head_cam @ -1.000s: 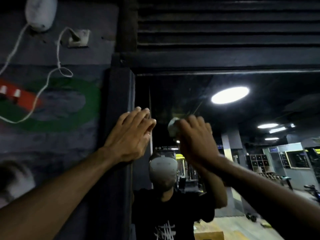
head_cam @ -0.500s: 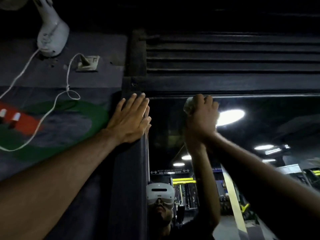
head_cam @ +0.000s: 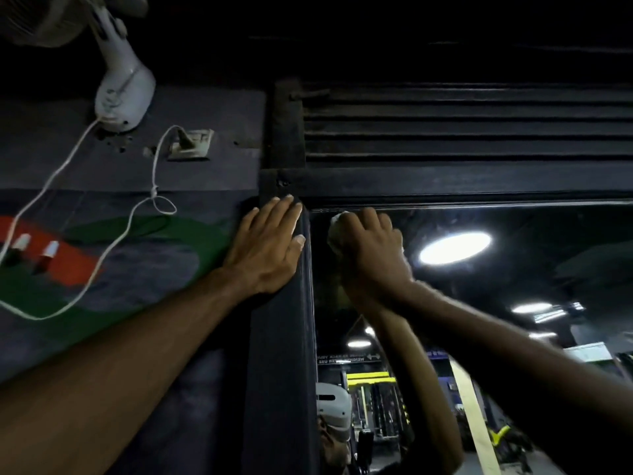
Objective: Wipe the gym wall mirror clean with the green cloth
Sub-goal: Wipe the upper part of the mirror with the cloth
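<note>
The right hand (head_cam: 373, 250) curls round a bunched green cloth (head_cam: 337, 231) and presses the wad against the mirror (head_cam: 513, 289). It works at the top left corner, just under the top rail (head_cam: 445, 186) and just beside the dark upright post (head_cam: 281, 371) of the frame. Only a small lump of cloth shows past the knuckles on the left, and in this dim light it reads pale rather than green. Bunching it probably makes a firm pad that can be pushed into the corner, where grime tends to gather.

The left hand (head_cam: 265, 248) lies flat with fingers straight and close together, across the painted wall and the post's left edge. It holds nothing and looks like a brace for the high reach.

The glass is smooth and glossy, throwing back round ceiling lights and the person's own arm. The frame is matt, dark and square-edged. Above it run horizontal louvre slats (head_cam: 462, 132), ridged and dusty-looking.

To the left, a white fan base (head_cam: 123, 94), a socket (head_cam: 190, 144) and a thin looping cord (head_cam: 155, 173) sit on the rough wall. A green and red mural (head_cam: 164, 241) is painted below them.
</note>
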A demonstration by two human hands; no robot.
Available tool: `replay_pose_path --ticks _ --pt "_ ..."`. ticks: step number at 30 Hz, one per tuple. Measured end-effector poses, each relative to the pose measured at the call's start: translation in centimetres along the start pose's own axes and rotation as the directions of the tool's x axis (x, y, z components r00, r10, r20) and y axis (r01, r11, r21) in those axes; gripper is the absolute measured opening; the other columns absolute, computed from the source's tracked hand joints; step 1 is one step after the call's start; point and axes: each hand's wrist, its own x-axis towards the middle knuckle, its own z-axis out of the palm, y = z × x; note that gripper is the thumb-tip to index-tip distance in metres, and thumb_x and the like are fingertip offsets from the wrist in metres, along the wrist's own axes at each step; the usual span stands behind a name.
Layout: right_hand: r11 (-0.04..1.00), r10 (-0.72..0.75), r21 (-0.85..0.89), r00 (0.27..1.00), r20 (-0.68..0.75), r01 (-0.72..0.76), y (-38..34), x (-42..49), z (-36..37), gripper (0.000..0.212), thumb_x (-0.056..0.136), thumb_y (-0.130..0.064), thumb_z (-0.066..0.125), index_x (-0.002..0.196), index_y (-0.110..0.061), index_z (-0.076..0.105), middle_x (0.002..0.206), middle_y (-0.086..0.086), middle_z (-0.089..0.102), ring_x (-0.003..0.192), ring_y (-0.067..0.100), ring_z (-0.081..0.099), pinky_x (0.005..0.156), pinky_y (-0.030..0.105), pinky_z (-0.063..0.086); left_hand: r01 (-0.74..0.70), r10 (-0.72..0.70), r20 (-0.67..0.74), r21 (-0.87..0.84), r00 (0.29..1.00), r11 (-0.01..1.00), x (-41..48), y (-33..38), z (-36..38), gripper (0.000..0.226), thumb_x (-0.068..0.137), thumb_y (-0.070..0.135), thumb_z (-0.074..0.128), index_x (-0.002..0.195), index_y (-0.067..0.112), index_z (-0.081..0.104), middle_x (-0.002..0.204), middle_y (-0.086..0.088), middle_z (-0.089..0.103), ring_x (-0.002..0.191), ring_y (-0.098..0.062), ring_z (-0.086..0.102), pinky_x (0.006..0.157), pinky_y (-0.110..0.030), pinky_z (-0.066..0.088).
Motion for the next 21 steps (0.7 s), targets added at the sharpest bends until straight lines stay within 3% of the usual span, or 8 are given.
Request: replay_pose_path --ticks 2,5,8,11,13,15,16,21 --pt "0.998 -0.028 -0.059 0.999 0.018 0.029 2.5 2.3 -0.9 0.043 0.083 -0.032 0.070 0.121 -0.020 0.052 0.116 0.008 0.048 0.105 0.033 0.046 0.076 0.037 0.029 -0.028 0.028 -0.021 0.018 0.999 0.999 0.1 -0.4 -0.1 0.083 0.090 0.053 0.007 0.164 0.019 0.020 0.173 0.000 0.013 0.159 -0.018 0.010 0.127 -0.038 0.002" --pt "0.976 0.216 -0.017 0.975 -0.046 -0.217 2.0 3.8 0.0 0.044 0.083 -0.031 0.070 0.121 -0.023 0.050 0.120 0.008 0.046 0.109 0.032 0.043 0.078 0.037 0.029 -0.058 0.057 -0.026 -0.008 0.998 0.998 0.1 -0.8 -0.1 0.088 0.086 0.056 0.005 0.163 0.018 0.025 0.172 -0.002 0.019 0.158 -0.020 0.014 0.127 -0.036 0.003" --pt "0.998 0.019 0.060 0.999 -0.039 -0.017 -1.9 0.3 0.7 0.045 0.084 -0.032 0.068 0.125 -0.029 0.050 0.120 0.001 0.043 0.107 0.025 0.038 0.080 0.036 0.025 -0.056 0.056 -0.012 -0.020 0.998 0.998 0.0 -0.8 -0.3 0.078 0.093 0.049 0.017 0.164 0.018 0.022 0.172 -0.002 0.016 0.158 -0.019 0.011 0.126 -0.034 0.001" --pt "0.992 -0.125 0.005 0.988 0.089 0.125 0.2 1.2 -0.3 0.057 0.082 -0.037 0.070 0.134 -0.028 0.047 0.125 0.004 0.043 0.113 0.028 0.039 0.085 0.040 0.035 -0.069 0.069 0.005 -0.007 0.998 0.998 0.0 -0.7 -0.5 0.077 0.093 0.046 0.020 0.164 0.017 0.020 0.173 -0.002 0.013 0.158 -0.019 0.009 0.126 -0.033 0.000" --pt "0.998 0.017 -0.064 0.999 0.042 -0.015 1.2 4.0 0.3 0.056 0.084 -0.038 0.071 0.133 -0.026 0.047 0.127 0.008 0.044 0.116 0.032 0.041 0.088 0.041 0.037 -0.070 0.070 -0.005 -0.017 0.998 0.997 0.0 -0.8 -0.6 0.076 0.094 0.045 0.021 0.164 0.016 0.021 0.173 -0.003 0.014 0.158 -0.020 0.010 0.126 -0.033 0.001" --pt "0.979 0.202 -0.012 0.979 -0.035 -0.203 -0.1 4.5 1.1 0.047 0.089 -0.035 0.066 0.131 -0.027 0.048 0.127 0.006 0.043 0.117 0.031 0.041 0.084 0.040 0.031 -0.070 0.070 -0.007 -0.039 0.998 0.997 -0.2 -0.9 -0.6 0.075 0.094 0.043 0.021 0.164 0.016 0.021 0.173 -0.003 0.014 0.158 -0.020 0.009 0.126 -0.032 0.000" --pt "0.978 0.208 0.034 0.977 -0.051 -0.206 -1.3 3.6 1.2 0.042 0.090 -0.035 0.063 0.130 -0.028 0.049 0.126 0.004 0.043 0.115 0.028 0.040 0.083 0.038 0.028 -0.070 0.070 -0.002 -0.053 0.998 0.996 -0.3 -0.9 -0.6 0.075 0.094 0.043 0.021 0.164 0.015 0.021 0.173 -0.002 0.013 0.159 -0.019 0.008 0.126 -0.031 -0.001" --pt "0.973 -0.164 0.177 0.984 0.072 0.149 -2.7 -5.9 -1.4 0.044 0.085 -0.039 0.068 0.124 -0.034 0.048 0.110 -0.001 0.045 0.098 0.017 0.034 0.076 0.034 0.026 -0.060 0.060 -0.003 -0.073 0.998 0.996 -1.5 -0.2 -0.1 0.076 0.093 0.043 0.024 0.163 0.014 0.024 0.173 -0.004 0.013 0.159 -0.020 0.009 0.126 -0.033 -0.001"
